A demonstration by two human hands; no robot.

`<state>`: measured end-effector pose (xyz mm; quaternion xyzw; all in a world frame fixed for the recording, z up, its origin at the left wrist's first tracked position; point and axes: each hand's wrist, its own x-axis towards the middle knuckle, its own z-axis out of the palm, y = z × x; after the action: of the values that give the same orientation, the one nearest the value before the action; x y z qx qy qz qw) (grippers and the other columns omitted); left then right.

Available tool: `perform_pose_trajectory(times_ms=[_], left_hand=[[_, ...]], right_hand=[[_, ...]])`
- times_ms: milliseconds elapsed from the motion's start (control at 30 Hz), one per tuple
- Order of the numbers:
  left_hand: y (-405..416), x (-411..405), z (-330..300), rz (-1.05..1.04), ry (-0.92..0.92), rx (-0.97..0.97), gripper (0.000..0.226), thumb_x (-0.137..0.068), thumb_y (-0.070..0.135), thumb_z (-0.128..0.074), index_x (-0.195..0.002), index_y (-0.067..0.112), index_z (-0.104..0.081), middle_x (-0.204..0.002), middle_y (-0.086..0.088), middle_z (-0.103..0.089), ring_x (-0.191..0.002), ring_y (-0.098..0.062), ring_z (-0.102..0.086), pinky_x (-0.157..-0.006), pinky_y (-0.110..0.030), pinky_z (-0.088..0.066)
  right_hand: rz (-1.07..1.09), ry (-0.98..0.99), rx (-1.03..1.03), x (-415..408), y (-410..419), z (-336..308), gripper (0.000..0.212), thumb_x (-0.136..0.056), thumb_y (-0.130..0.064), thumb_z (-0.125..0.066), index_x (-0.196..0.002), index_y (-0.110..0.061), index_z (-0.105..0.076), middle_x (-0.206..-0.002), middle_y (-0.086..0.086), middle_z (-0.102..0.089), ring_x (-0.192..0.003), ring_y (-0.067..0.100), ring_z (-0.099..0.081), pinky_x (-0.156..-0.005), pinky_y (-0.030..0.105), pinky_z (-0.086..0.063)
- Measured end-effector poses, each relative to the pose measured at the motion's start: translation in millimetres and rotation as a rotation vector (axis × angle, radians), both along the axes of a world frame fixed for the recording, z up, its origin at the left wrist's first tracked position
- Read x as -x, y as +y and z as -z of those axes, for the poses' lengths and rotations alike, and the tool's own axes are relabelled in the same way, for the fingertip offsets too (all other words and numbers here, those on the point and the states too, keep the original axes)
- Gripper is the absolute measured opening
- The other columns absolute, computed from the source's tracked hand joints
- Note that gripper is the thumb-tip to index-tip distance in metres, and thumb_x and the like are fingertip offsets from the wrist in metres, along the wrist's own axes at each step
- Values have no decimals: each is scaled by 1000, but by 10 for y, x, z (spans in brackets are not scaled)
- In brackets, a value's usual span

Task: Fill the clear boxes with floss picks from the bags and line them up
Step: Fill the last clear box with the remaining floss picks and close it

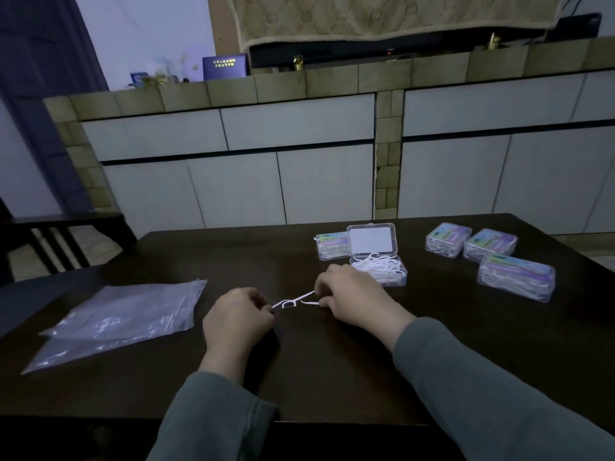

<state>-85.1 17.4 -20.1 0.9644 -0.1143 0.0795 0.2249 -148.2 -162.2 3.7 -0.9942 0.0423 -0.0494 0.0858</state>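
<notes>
My left fingers (263, 306) were curled and pinched the head end of a floss pick (293, 300); the right fingers (321, 302) pinched its handle end, with a second pick (309, 303) seeming to sit under the right thumb. Couldn't tell whether the two were tangled or just overlapped. Both hands, left hand (238, 322) and right hand (352, 294), hovered low over the bench (332, 371), picks strung between them.

Handling call: picks looked featherweight, thin plastic, springy, floss bow likely to snag on neighbours. Best held by the straight handle, not the bow; a light pinch should do, and a hard squeeze would probably flick one away.

Open clear box (382, 269) sat just beyond the right hand, nearly touching the knuckles, base piled loosely with white picks, lid (372, 240) tipped back behind it. A closed filled box (329, 246) sat just left of that lid. Three more closed filled boxes (515, 277) were grouped well off to the right, roughly lined up.

Bags (126, 322) lay flat to the left of the left hand, well apart, looking mostly empty, a few picks maybe left inside.

My read: this box was near full.
</notes>
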Motion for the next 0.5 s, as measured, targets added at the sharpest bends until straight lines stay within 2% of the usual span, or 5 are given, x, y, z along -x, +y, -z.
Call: perform_pose_trajectory(times_ms=[133,267,333,433,500], left_hand=[[-8,-13,15,-40,-44,9,8,-86,37,-63,-82,33,-69,-95,9,-68,-95,-15,-61,-75,-27,-49],[-95,11,40,-27,-93,-97,17,-92,33,-55,-102,26,-67,-110,2,-61,-107,-21,-54,-76,-31,-44],[-147,26,61,-25,-90,-146,24,-93,31,-54,-112,20,-62,-117,-1,-55,-113,-23,-49,-79,-32,-43],[-182,42,80,-28,-64,-172,31,-91,28,-57,-120,15,-56,-124,-3,-51,-118,-23,-45,-85,-31,-44],[-171,31,83,-37,-58,-163,31,-91,26,-57,-120,14,-55,-125,-4,-51,-118,-23,-45,-87,-31,-44]], right_hand=[[-50,14,80,-173,42,95,45,-100,-34,-48,-144,-26,-43,-143,-4,-42,-127,21,-38,-102,39,-37],[-70,-43,120,-283,78,102,27,-99,-30,-51,-123,-30,-63,-129,-5,-57,-116,21,-44,-92,37,-34],[-85,-99,138,-300,95,109,20,-97,-27,-53,-115,-29,-64,-122,-5,-58,-114,20,-44,-90,37,-33],[-150,-115,165,-319,129,171,34,-99,-24,-49,-132,-32,-52,-130,-5,-48,-119,20,-39,-88,38,-33],[-178,-87,159,-333,141,171,35,-100,-24,-47,-133,-34,-54,-133,-7,-46,-119,20,-37,-87,37,-32]])
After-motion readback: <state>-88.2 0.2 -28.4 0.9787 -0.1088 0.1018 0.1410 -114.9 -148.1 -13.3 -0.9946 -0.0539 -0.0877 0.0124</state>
